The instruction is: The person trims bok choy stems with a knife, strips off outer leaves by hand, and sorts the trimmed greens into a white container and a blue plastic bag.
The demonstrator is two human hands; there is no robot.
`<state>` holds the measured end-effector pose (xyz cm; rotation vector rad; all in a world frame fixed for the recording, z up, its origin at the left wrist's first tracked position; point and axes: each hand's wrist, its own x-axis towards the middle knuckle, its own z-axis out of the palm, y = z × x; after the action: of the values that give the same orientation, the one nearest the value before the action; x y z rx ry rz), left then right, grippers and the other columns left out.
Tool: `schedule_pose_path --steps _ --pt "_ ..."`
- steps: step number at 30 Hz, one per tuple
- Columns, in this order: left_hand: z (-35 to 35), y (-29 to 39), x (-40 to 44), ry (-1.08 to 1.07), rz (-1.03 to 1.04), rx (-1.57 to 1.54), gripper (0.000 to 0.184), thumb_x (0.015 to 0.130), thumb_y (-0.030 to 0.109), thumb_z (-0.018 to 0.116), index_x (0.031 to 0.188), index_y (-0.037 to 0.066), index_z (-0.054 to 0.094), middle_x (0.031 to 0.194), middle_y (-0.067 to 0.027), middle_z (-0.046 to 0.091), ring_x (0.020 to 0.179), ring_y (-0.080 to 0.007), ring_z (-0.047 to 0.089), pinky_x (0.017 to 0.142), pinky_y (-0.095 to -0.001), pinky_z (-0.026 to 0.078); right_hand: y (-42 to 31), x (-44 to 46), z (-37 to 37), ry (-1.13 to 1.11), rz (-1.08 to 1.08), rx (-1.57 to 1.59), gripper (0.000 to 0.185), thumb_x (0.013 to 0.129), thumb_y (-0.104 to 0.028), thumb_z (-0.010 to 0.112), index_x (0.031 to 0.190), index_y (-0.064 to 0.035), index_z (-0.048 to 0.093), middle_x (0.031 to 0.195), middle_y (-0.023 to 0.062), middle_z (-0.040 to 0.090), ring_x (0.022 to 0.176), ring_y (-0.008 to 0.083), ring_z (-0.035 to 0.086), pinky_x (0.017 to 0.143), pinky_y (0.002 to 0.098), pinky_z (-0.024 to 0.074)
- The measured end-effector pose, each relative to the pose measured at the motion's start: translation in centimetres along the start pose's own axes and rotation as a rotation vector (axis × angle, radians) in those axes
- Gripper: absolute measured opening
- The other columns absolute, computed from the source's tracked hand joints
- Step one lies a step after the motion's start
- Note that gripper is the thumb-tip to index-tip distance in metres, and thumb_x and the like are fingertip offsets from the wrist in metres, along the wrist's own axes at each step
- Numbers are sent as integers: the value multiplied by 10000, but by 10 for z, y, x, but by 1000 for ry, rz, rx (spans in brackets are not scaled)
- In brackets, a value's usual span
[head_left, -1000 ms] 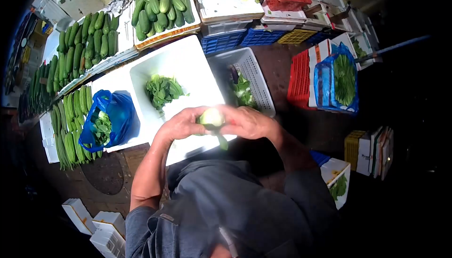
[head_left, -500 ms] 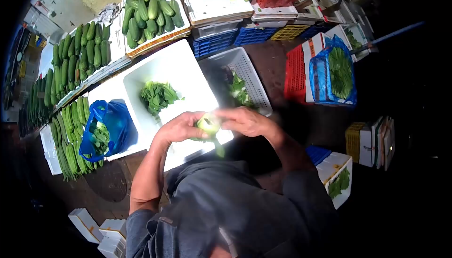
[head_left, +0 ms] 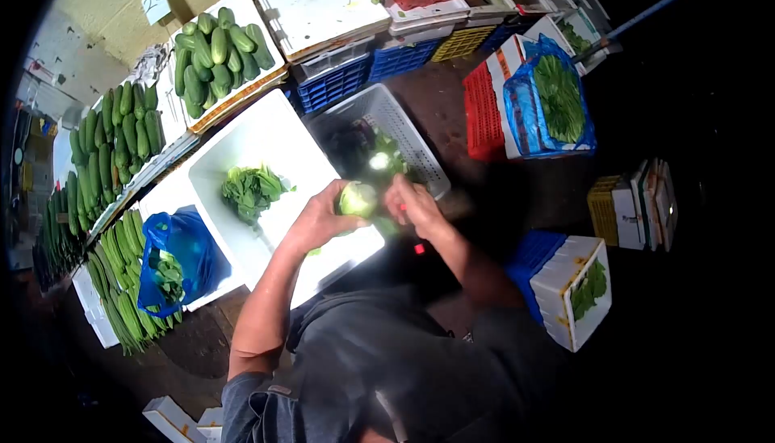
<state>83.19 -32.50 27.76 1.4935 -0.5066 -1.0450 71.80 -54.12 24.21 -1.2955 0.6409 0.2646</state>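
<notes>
My left hand [head_left: 325,215] grips a leafy green vegetable [head_left: 357,199] whose pale, rounded stem end faces up. It is above the near corner of the white foam box [head_left: 343,253]. My right hand [head_left: 410,203] is just to its right, fingers curled in; what they hold, if anything, I cannot make out. A bunch of leafy greens [head_left: 255,191] lies inside the foam box. Beyond my hands a grey perforated crate [head_left: 420,140] holds green leaves and a bright pale piece [head_left: 379,160].
On the left are a blue plastic bag [head_left: 194,253] of greens, ridged gourds [head_left: 121,281] and rows of cucumbers [head_left: 121,140]. More cucumbers [head_left: 214,51] fill a tray at the back. A blue-lined box of greens [head_left: 557,104] and a foam box [head_left: 565,293] stand at right.
My right hand has drawn back from the vegetable, leaving a gap between my hands. My left hand still holds it. The view has shifted, and a bright pale piece now shows over the grey crate.
</notes>
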Motion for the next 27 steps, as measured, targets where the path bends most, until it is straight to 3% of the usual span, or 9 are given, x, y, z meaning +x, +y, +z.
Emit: schedule_pose_path --steps 3,5,9,12,15,18,19,22,27 --pt "14 -5 8 137 72 165 640 764 157 867 1285 2 529 1047 -103 698 946 -182 666 830 -316 539 -10 -17 33 173 -372 -181 269 947 -204 692 1068 23 612 932 72 655 835 122 627 745 280 513" --pt "21 -1 8 211 71 252 662 751 221 887 1262 6 526 1020 -145 707 929 -217 684 833 -335 542 -11 -23 39 151 -539 -312 445 886 -99 752 1242 60 538 1047 97 667 946 136 637 825 295 515" --pt "22 -1 8 284 126 436 656 745 259 893 1237 11 537 992 -155 712 886 -234 694 798 -348 552 -4 -20 38 142 -601 -286 517 890 -131 744 1313 78 532 1022 144 691 909 148 650 807 295 516" --pt "19 8 4 213 39 340 583 760 141 875 1214 -18 545 982 -117 699 881 -143 632 791 -296 526 7 -15 25 165 -404 -433 440 908 -169 713 1253 74 589 916 175 706 808 156 658 743 312 525" --pt "15 -3 5 140 -18 192 534 795 161 855 1217 -2 571 979 -73 710 847 -128 654 751 -274 538 4 -14 15 114 -508 -469 377 920 -192 672 1206 51 636 850 201 704 722 207 675 688 339 533" --pt "7 -12 2 38 -35 -56 490 836 114 806 1262 15 586 1036 -41 706 886 -115 657 772 -264 540 6 -4 -5 238 -630 -735 352 914 -181 656 1197 29 652 923 208 720 757 273 703 705 367 543" --pt "4 -20 4 4 -16 -153 493 840 105 797 1277 16 585 1051 -43 705 900 -117 657 787 -266 540 -12 -11 -4 243 -289 -658 365 907 -174 659 1219 15 645 959 226 713 832 337 707 755 394 546" --pt "-1 -33 8 -84 12 -399 506 864 73 745 1337 19 572 1108 -63 699 948 -138 663 841 -285 548 -10 -2 -22 511 -667 -807 486 907 -201 682 1330 11 570 1117 263 667 1004 383 661 834 421 531" --pt "11 -39 18 -98 18 -611 467 884 95 729 1313 10 564 1128 -65 687 973 -159 667 870 -306 551 -34 -27 3 -50 -206 -185 493 950 -153 656 1408 -23 530 1283 71 655 1067 121 627 764 271 540"
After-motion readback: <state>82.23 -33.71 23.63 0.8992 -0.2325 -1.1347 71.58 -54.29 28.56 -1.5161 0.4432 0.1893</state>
